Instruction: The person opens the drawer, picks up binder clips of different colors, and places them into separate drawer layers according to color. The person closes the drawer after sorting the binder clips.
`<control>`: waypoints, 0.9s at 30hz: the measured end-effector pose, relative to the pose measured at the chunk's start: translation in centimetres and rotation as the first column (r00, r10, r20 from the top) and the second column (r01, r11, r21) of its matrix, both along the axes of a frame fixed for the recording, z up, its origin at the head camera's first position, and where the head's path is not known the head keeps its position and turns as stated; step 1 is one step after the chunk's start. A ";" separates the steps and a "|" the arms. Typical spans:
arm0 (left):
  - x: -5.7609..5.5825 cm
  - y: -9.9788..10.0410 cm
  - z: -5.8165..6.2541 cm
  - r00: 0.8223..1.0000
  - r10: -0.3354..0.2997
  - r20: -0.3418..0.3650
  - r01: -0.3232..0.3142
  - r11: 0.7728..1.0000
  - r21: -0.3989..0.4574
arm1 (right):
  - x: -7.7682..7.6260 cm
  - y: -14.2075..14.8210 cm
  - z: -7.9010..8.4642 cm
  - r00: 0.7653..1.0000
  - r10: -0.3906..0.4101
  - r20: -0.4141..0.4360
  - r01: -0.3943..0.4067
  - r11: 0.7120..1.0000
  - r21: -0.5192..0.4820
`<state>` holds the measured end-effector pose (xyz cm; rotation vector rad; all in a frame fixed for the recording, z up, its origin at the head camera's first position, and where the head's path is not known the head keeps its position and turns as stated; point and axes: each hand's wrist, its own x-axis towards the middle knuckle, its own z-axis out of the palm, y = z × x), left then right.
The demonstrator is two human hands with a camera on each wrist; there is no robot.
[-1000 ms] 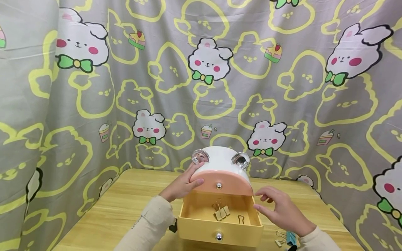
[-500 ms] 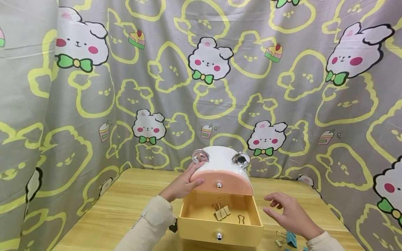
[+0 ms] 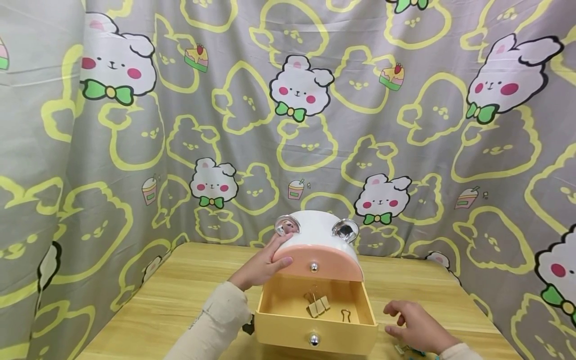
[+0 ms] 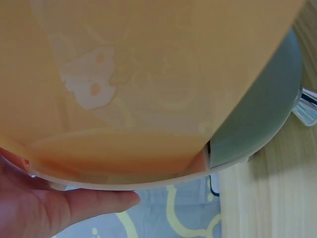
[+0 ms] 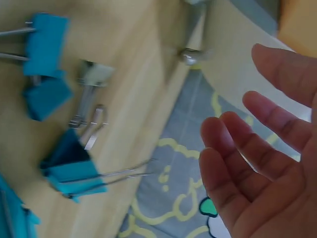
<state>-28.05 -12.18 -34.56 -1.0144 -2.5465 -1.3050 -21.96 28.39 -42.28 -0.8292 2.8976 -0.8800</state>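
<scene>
Firstly, at the left side, the wooden surface (image 3: 193, 265) goes until the patterned curtain (image 3: 148, 130), and a broad strip of it shows beside the left sleeve (image 3: 216, 320). This arm reaches forward, and the left hand (image 3: 264, 262) lies on the left upper corner of the white cabinet (image 3: 317, 227): its fingers extend toward the left silver ear (image 3: 286, 225), its thumb is stretched onto the peach front (image 3: 299, 260), so it touches but is not clenched. Below, the yellow drawer (image 3: 283, 332) is pulled out, its top uncovered between the side walls; beige clips (image 3: 318, 306) lie inside near the middle, and one small wire loop (image 3: 345, 311) near the right front corner. Between the drawer's right wall and the right hand (image 3: 418, 324) there is only a narrow gap. The right hand is released, with fingers loosely bent, and holds nothing. In the right wrist view, teal clips (image 5: 47, 44) and a pale clip (image 5: 97, 74) lie on the surface, apart from its fingertips; in the head view this hand partly covers them. Farther right, the slanting edge of the surface meets the curtain again.
</scene>
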 end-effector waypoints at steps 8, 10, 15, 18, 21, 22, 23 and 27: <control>0.4 0.1 0.3 1.000 -0.008 0.002 0.008 1.000 0.008 | -0.4 0.4 -2.5 0.995 0.035 0.092 -0.037 0.999 0.018; 0.0 0.0 0.0 1.000 -0.006 0.001 0.006 1.000 0.006 | -0.4 0.5 -2.9 0.995 0.054 0.088 -0.057 0.998 0.028; 0.1 0.0 -0.1 1.000 -0.001 0.003 0.001 1.000 0.008 | -0.5 0.4 -3.5 0.989 0.058 0.133 -0.065 0.997 0.050; 0.0 0.0 -0.1 1.000 0.003 0.004 -0.003 1.000 0.004 | -0.6 0.4 -3.9 0.986 0.057 0.156 -0.066 0.996 0.054; 0.0 0.0 -0.1 1.000 0.005 -0.002 -0.005 1.000 0.001 | -0.7 0.4 -4.2 0.992 0.083 0.095 -0.090 0.993 0.071; 0.0 0.0 -0.1 1.000 0.006 -0.003 -0.006 1.000 -0.001 | -0.7 0.5 -4.3 0.993 0.095 0.066 -0.100 0.992 0.077; 0.0 0.0 0.0 1.000 0.005 -0.005 -0.005 1.000 0.000 | -0.7 0.5 -4.4 0.994 0.105 0.041 -0.108 0.991 0.082; 0.1 0.1 0.1 1.000 -0.006 -0.013 0.006 1.000 0.012 | -1.0 0.5 -4.7 0.991 0.132 0.003 -0.132 0.988 0.084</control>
